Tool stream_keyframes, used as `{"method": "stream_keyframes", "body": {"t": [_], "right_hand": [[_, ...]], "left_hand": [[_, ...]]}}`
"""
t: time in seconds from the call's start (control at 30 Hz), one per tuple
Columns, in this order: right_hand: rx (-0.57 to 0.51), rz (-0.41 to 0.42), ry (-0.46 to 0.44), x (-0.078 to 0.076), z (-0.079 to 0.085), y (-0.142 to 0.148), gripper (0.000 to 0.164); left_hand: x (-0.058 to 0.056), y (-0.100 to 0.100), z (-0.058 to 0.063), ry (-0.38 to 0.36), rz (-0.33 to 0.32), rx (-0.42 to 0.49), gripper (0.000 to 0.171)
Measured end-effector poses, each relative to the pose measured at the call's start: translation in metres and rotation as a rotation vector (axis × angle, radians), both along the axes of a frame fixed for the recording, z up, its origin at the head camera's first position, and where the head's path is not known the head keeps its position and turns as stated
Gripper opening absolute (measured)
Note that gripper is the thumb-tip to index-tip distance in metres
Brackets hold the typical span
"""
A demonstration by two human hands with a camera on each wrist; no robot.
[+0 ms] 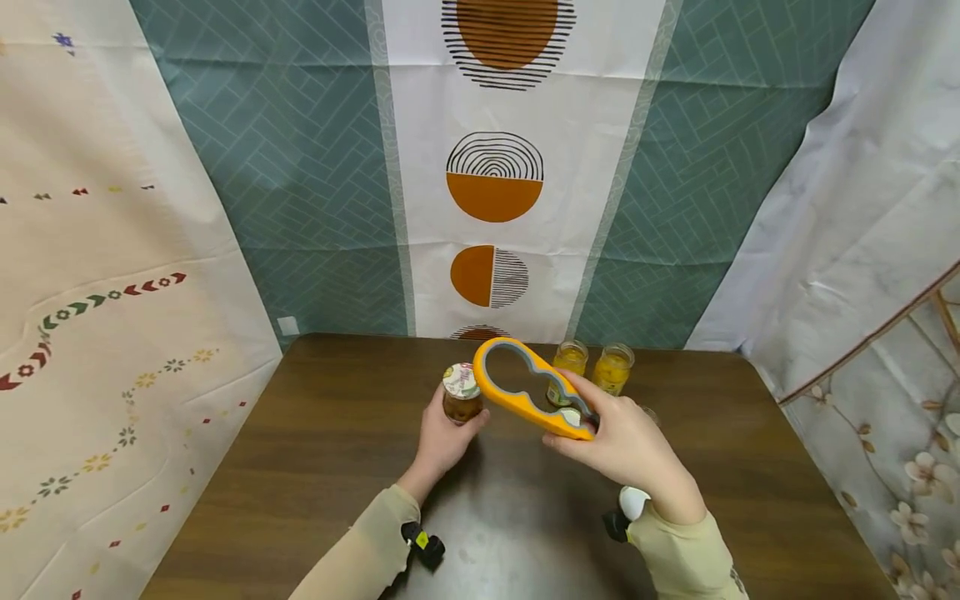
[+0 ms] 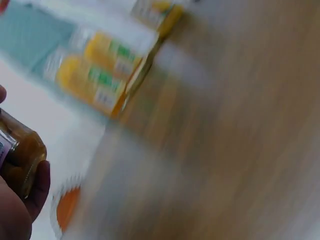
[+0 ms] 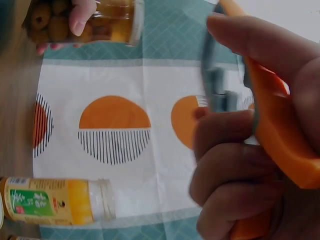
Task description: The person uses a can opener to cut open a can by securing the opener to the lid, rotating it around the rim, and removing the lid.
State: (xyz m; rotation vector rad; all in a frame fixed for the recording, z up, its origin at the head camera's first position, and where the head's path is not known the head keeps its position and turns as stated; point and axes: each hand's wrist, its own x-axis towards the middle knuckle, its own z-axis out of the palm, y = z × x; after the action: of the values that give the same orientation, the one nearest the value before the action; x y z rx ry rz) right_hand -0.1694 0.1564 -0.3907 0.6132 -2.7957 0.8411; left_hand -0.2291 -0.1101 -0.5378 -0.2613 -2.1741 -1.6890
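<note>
My left hand (image 1: 444, 437) grips a glass jar (image 1: 462, 408) of brown contents, upright, with a patterned white lid (image 1: 461, 380). In the right wrist view the round brown pieces in the jar (image 3: 55, 22) show holes. My right hand (image 1: 618, 429) holds an orange and grey jar opener (image 1: 517, 403) by one end, fingers curled round its handles. The opener's wide looped end reaches left, overlapping the lid's right edge in the head view. At the left wrist view's edge, my left hand (image 2: 15, 212) wraps the same jar's lower part.
Two lidless jars of yellow contents, the left jar (image 1: 572, 358) and the right jar (image 1: 613, 369), stand at the back of the brown table (image 1: 315, 467). Another jar rim (image 1: 651, 414) peeks out behind my right hand. A patterned curtain (image 1: 495, 275) hangs behind the table.
</note>
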Motion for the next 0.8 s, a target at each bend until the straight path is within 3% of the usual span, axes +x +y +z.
{"method": "stream_keyframes", "body": {"t": [0.13,0.33,0.53,0.67,0.8], "right_hand": [[0.008,0.034,-0.084,-0.001,-0.002,-0.007,0.084],[-0.002,0.059,-0.158,0.001,-0.008,-0.016,0.076],[0.026,0.043,-0.179,0.007,-0.011,-0.021,0.054],[0.109,-0.006,-0.194,0.011,-0.012,-0.027,0.044],[0.219,-0.021,-0.224,0.011,-0.016,-0.036,0.060]], "left_hand": [[0.018,0.024,0.002,0.074,-0.104,-0.047,0.060],[0.036,0.048,0.002,0.147,-0.140,-0.098,0.056],[0.055,0.056,0.028,0.179,-0.165,-0.055,0.052],[0.056,0.056,0.034,0.156,-0.148,-0.040,0.054],[0.054,0.054,0.033,0.176,-0.133,-0.029,0.055]]}}
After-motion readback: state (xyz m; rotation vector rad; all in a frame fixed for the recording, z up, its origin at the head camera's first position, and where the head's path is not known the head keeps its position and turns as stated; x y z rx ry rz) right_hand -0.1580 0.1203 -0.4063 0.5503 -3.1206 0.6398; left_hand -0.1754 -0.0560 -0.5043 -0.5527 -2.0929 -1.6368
